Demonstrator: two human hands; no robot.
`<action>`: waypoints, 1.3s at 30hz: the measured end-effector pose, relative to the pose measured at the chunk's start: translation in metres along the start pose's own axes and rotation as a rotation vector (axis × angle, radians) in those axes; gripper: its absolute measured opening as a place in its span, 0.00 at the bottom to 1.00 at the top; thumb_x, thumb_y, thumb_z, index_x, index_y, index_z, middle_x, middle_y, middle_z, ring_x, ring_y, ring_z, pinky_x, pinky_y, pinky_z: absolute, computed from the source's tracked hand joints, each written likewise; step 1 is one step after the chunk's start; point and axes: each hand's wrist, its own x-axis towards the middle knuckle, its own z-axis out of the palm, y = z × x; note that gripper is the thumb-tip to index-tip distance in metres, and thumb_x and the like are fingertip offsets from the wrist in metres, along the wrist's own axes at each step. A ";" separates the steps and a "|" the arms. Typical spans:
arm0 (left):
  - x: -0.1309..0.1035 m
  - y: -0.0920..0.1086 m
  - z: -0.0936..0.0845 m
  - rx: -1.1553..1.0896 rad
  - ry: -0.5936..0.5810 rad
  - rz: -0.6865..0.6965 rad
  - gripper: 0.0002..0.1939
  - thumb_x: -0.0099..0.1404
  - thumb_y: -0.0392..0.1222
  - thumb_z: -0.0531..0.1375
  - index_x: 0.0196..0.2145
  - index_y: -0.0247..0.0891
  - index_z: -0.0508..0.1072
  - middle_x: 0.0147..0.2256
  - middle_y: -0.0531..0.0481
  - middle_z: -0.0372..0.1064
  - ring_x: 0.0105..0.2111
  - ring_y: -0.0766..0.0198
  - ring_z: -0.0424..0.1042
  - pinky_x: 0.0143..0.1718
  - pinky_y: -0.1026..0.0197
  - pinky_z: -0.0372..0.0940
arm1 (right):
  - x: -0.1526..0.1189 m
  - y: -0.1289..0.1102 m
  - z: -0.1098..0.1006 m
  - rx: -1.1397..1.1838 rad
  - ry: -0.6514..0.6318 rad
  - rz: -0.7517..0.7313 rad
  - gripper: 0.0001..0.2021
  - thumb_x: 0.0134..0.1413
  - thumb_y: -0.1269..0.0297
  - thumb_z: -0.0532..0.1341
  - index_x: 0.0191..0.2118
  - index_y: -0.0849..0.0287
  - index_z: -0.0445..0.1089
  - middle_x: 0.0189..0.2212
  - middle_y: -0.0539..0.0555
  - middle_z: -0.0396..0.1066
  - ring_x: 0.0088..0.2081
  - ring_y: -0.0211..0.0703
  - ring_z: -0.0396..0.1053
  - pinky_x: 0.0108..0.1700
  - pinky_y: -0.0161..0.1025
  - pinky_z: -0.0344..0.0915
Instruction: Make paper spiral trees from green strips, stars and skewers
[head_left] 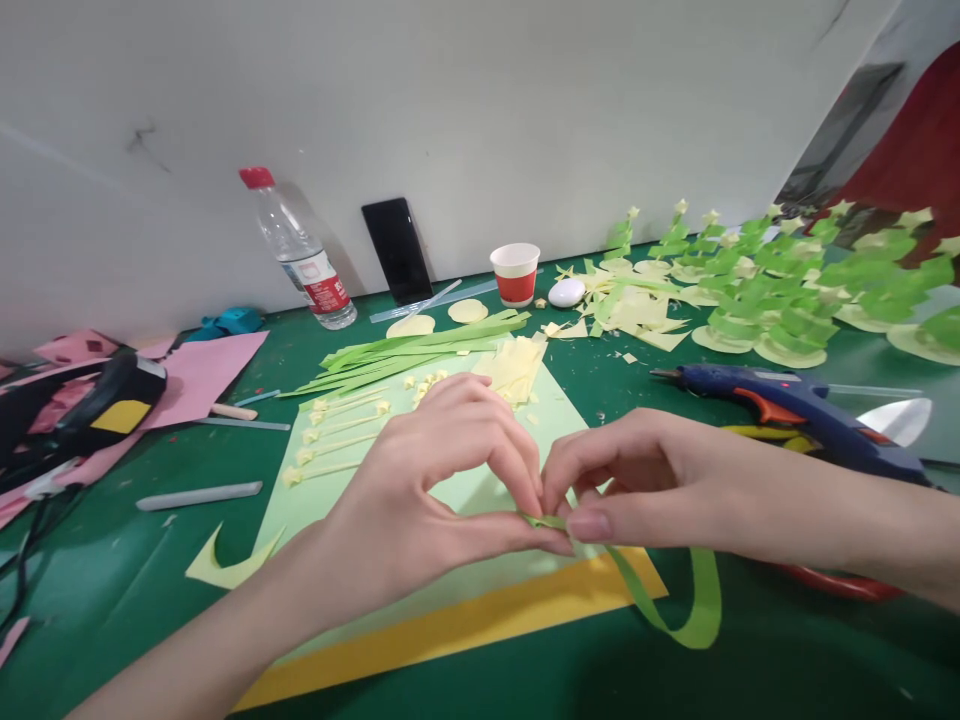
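Here, both hands are pinching the same thin green paper strip (pixel 703 605). The left hand (pixel 450 470) grasps its folded end between the thumb and the fingers, and the right hand (pixel 645 485) grips it just beside, also with the thumb and the fingers. The free part of the strip is flat and smooth, and it hangs down from the right hand in a rounded loop, over the corner of the yellow paper (pixel 450 640).

Below the hands there is a pale green sheet (pixel 469 515), which is matte and has straight edges. On it lie thin paper stems (pixel 337 447) with small knotted, star-like heads, in a row. Behind them is a bundle of long green strips (pixel 405 350), with two round pale paper discs (pixel 467 311) near.

At the right, the glue gun (pixel 795 405) of dark blue plastic lies on its side, with an orange trigger. Further back stand many curly green paper plants (pixel 799 310) on round pale bases. The paper cup (pixel 515 274), red and white, stands near the wall, and the clear plastic bottle (pixel 307 255) leans on this wall.
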 end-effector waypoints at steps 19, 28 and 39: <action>-0.005 0.002 0.010 0.168 0.138 0.064 0.03 0.55 0.36 0.63 0.26 0.38 0.72 0.29 0.53 0.68 0.32 0.65 0.63 0.40 0.60 0.61 | 0.004 0.008 0.009 0.140 0.164 -0.014 0.06 0.45 0.62 0.61 0.25 0.58 0.65 0.23 0.47 0.57 0.26 0.34 0.54 0.27 0.33 0.50; -0.007 0.000 0.015 0.140 0.077 0.138 0.06 0.60 0.30 0.58 0.30 0.37 0.74 0.33 0.53 0.71 0.35 0.66 0.61 0.41 0.62 0.60 | 0.002 0.010 0.010 0.115 0.138 -0.037 0.08 0.46 0.61 0.60 0.24 0.59 0.63 0.22 0.48 0.55 0.28 0.36 0.58 0.30 0.32 0.57; -0.008 0.000 0.014 -0.026 0.072 -0.033 0.05 0.54 0.31 0.63 0.26 0.41 0.75 0.32 0.55 0.68 0.36 0.67 0.62 0.39 0.65 0.61 | 0.002 0.010 0.003 0.011 0.029 -0.068 0.07 0.43 0.66 0.63 0.31 0.59 0.65 0.24 0.46 0.56 0.26 0.33 0.54 0.26 0.31 0.52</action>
